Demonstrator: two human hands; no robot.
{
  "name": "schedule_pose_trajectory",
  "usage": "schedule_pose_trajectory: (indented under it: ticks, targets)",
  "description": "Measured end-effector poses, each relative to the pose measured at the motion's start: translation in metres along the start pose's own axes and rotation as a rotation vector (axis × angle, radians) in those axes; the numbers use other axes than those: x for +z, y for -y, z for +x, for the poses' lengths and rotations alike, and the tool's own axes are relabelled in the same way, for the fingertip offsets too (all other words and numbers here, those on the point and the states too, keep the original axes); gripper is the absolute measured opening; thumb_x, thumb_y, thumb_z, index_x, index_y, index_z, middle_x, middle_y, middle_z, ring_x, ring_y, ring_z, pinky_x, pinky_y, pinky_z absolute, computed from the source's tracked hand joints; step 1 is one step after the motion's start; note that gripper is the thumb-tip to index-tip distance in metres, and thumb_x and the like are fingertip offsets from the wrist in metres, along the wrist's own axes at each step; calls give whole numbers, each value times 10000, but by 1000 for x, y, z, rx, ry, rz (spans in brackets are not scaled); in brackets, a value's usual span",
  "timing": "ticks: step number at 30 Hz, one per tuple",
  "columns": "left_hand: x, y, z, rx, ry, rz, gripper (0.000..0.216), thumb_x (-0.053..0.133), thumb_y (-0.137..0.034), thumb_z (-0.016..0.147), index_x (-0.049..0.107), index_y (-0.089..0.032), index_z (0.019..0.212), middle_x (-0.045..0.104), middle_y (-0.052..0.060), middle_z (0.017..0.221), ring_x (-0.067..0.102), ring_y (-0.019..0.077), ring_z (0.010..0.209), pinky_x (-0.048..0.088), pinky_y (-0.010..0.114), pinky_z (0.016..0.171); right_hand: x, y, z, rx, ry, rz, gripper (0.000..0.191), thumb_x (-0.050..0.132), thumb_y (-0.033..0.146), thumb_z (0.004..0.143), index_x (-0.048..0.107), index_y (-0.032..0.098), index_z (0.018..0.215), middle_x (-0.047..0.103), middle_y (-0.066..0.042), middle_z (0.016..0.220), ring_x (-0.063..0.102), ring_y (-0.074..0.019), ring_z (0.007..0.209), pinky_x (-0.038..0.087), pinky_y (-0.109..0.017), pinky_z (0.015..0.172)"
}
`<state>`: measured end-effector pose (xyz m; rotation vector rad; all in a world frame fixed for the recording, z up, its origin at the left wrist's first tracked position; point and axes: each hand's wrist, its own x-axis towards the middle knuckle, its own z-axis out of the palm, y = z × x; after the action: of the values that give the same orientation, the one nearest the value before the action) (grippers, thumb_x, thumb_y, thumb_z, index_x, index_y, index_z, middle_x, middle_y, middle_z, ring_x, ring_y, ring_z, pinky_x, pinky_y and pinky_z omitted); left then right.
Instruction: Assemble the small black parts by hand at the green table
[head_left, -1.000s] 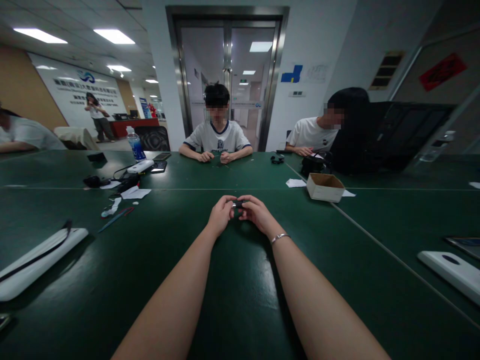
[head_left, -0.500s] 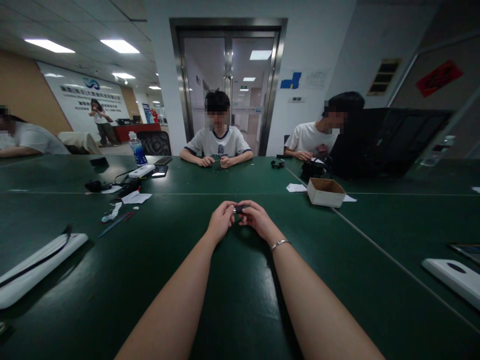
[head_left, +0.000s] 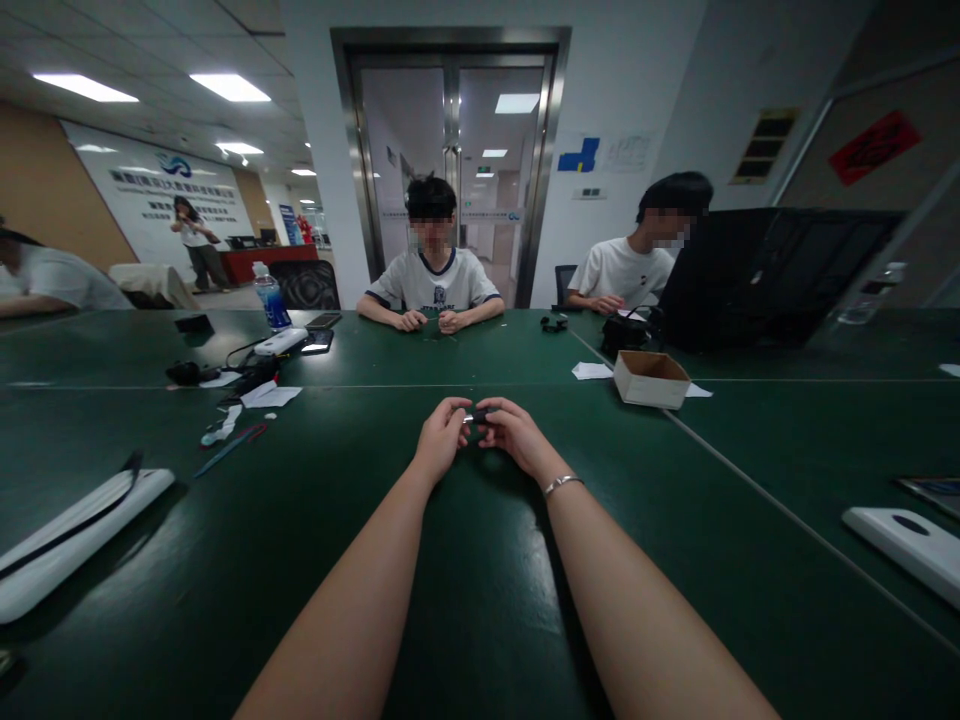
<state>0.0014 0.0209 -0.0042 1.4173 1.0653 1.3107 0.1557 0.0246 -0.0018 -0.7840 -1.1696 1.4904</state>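
A small black stick with a silver metal end (head_left: 480,416) is held level between my two hands, just above the green table (head_left: 480,560). It resembles a USB stick, but it is too small to be sure. My left hand (head_left: 441,440) pinches the silver end at its left. Fingers of my right hand (head_left: 516,436), closed round the black body, hide part of it. A silver bracelet (head_left: 562,484) circles my right wrist.
Beyond my hands to the right stands an open cardboard box (head_left: 651,382) near a black monitor (head_left: 772,275). Blue tweezers (head_left: 225,450), papers (head_left: 270,395) and a white case (head_left: 82,540) lie at left. Across the table sits a person (head_left: 433,275).
My hands have drawn slightly apart, and more of the silver end shows between them. The camera view has shifted a little. At right, the seated person's head has moved slightly.
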Motion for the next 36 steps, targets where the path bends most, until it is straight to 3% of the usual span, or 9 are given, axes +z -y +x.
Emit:
schedule_pose_trajectory:
  ticks: [6,14,20,24,27,31,36]
  targets:
    - [-1,4,1,7,11,19,264,516,-315,832,595,-181,1045,579,-1,750,506,74,500,379,175,453,0,0,0,7,4,16,226,628,197,698,646,198,922,629,11,676,546,-100,497,550,-258,558]
    - [-1,5,1,108,28,57,314,498,-445,870,627,-190,1001,529,-26,599,477,86,486,377,180,475,1,1,0,10,-4,10,228,624,190,702,640,196,929,624,14,658,547,-100,494,559,-272,584]
    - [0,4,1,79,50,12,392,472,-499,870,597,-167,1036,525,-29,564,475,85,457,365,179,456,0,1,0,19,-5,17,231,626,194,702,639,196,932,636,7,674,554,-102,500,557,-270,581]
    - [2,0,-1,-33,55,-60,330,514,-387,826,552,-162,1064,574,-19,599,523,94,468,383,181,463,-1,1,0,9,-4,15,236,626,203,699,640,198,934,632,8,681,557,-106,505,556,-269,571]
    - [2,-3,-1,-40,41,-85,308,574,-338,773,527,-164,1023,592,-19,600,546,99,471,383,177,466,0,1,0,12,-13,15,244,619,202,695,639,196,938,629,9,671,553,-108,500,564,-284,580]
    - [3,-3,-1,-32,46,-114,279,572,-394,778,520,-159,920,592,-10,563,549,104,448,376,175,450,0,2,0,25,-16,4,252,615,204,695,632,194,947,642,1,676,563,-110,507,549,-263,565]
    - [4,-2,0,-64,24,-145,391,639,-501,740,524,-148,862,612,13,566,566,114,450,385,180,444,0,3,0,28,-13,7,246,623,210,694,623,190,939,645,0,683,564,-107,509,536,-245,552]
